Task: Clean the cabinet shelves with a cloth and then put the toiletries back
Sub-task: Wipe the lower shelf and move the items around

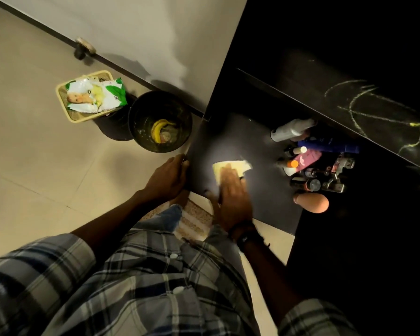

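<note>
A pale yellow cloth (230, 167) lies on the dark shelf surface (233, 137). My right hand (230, 197) presses flat on the cloth's near part with straight fingers; the hand is blurred. My left hand (167, 177) grips the shelf's left edge, fingers curled over it. Several toiletries stand crowded at the shelf's right side: a white bottle (291, 129) lying down, a blue tube (330, 145), a pink bottle (307, 160), an orange-capped bottle (292, 163) and small dark bottles (308, 184). A peach rounded bottle (313, 202) sits at the near right edge.
A round bin (160, 121) holding a banana peel stands on the tiled floor left of the shelf. Beside it a yellow basket (83, 98) carries a wipes pack (96, 94). A dark panel with chalk marks (374, 105) hangs over the shelf's right. Metal hinges (340, 173) sit behind the bottles.
</note>
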Demonstrator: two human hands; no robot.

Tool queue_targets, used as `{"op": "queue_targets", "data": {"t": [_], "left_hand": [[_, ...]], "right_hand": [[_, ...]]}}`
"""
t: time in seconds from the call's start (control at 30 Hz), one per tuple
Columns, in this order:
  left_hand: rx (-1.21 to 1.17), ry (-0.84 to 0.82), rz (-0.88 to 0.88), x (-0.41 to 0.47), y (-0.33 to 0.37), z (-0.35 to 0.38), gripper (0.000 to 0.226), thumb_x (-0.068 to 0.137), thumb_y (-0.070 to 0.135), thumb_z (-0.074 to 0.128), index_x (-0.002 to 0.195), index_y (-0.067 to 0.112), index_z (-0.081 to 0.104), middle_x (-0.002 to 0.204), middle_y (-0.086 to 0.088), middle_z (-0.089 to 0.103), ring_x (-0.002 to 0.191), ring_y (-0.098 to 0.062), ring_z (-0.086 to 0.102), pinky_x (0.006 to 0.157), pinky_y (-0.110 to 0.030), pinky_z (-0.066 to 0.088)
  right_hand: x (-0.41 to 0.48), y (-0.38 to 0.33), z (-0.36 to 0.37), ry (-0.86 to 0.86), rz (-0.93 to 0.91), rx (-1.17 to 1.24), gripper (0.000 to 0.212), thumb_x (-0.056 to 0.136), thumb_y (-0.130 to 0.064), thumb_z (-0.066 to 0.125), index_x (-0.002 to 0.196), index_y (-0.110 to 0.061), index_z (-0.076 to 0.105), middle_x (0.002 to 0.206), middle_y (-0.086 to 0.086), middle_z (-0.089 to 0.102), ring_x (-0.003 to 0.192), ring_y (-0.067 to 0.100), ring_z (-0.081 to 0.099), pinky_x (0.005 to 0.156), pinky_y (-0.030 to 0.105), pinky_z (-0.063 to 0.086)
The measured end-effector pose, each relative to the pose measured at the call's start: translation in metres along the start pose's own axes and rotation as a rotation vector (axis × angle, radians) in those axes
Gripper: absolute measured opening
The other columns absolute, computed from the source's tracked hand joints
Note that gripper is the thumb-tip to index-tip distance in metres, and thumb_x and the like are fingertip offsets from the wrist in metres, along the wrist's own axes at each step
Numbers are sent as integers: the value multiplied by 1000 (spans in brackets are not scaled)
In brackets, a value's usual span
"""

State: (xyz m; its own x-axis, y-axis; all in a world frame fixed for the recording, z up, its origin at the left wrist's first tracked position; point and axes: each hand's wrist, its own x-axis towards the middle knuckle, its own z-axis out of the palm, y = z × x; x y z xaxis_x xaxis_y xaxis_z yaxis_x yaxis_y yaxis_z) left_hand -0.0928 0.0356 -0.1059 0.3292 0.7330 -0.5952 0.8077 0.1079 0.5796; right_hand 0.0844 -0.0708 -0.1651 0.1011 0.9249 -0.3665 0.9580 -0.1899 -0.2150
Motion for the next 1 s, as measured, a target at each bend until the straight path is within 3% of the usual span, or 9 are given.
{"op": "queue_targets", "data": {"t": [0.1, 0.23, 0.37, 0.47, 0.53, 0.7, 0.8, 0.9, 1.0], "left_hand": [[0, -18, 17, -1, 1, 2, 61, 89, 53, 16, 128, 14, 44, 125, -15, 56, 107, -33, 57, 89, -44, 48], [1, -12, 37, -6, -2, 3, 63, 89, 54, 17, 130, 15, 44, 127, -12, 57, 108, -31, 57, 88, -42, 48], [33, -9, 21, -15, -2, 2, 52, 96, 44, 25, 133, 12, 42, 131, -15, 54, 115, -34, 54, 91, -39, 43], [34, -4, 2, -18, 0, 2, 43, 101, 28, 30, 136, 6, 40, 136, -18, 51, 121, -35, 50, 96, -40, 40], [17, 1, 23, -17, -1, 2, 44, 100, 31, 30, 134, 6, 42, 132, -19, 53, 118, -36, 52, 94, -41, 42], [8, -2, 79, -10, 3, 3, 58, 89, 49, 21, 129, 15, 46, 124, -13, 58, 106, -31, 58, 85, -39, 46], [28, 8, 64, -9, 3, 7, 49, 95, 44, 24, 126, 12, 46, 125, -15, 56, 107, -31, 56, 80, -32, 39], [28, 31, 79, -10, -1, 11, 38, 100, 34, 30, 126, 10, 44, 126, -16, 53, 105, -33, 56, 77, -30, 36], [15, 68, 89, -8, -2, 13, 34, 100, 30, 33, 126, 9, 42, 125, -18, 54, 101, -36, 58, 73, -34, 38]], "right_hand": [[43, 21, -26, 56, 76, -47, 72, 95, -51, 28, 149, -5, 19, 157, 14, 19, 146, 29, 17, 119, 40, 15], [115, 19, -61, 113, 74, -62, 62, 93, -28, 34, 146, 2, 24, 152, 24, 26, 141, 36, 27, 117, 41, 18], [161, 10, -76, -3, 283, 65, 62, 92, -24, 43, 146, -2, 23, 152, 19, 28, 140, 31, 28, 116, 35, 18], [144, -20, -62, -25, 100, 133, 60, 90, -18, 42, 147, -6, 26, 153, 16, 27, 140, 29, 30, 114, 37, 24], [108, -33, -49, -4, -46, 99, 61, 90, -15, 43, 147, -4, 26, 154, 17, 26, 138, 33, 31, 113, 42, 27], [50, -4, -38, 80, 91, -8, 60, 93, -25, 43, 146, -4, 26, 153, 18, 28, 138, 32, 31, 115, 39, 23], [64, 11, -46, 95, 209, -47, 54, 86, -20, 50, 135, 0, 42, 133, 21, 46, 116, 39, 45, 100, 42, 37], [62, -11, -48, 68, 121, -2, 49, 83, -16, 55, 129, -1, 48, 130, 20, 48, 115, 38, 46, 94, 42, 41], [37, -40, -35, -5, -113, 57, 50, 84, -12, 58, 132, -5, 46, 137, 18, 45, 124, 35, 42, 98, 40, 43]]}}
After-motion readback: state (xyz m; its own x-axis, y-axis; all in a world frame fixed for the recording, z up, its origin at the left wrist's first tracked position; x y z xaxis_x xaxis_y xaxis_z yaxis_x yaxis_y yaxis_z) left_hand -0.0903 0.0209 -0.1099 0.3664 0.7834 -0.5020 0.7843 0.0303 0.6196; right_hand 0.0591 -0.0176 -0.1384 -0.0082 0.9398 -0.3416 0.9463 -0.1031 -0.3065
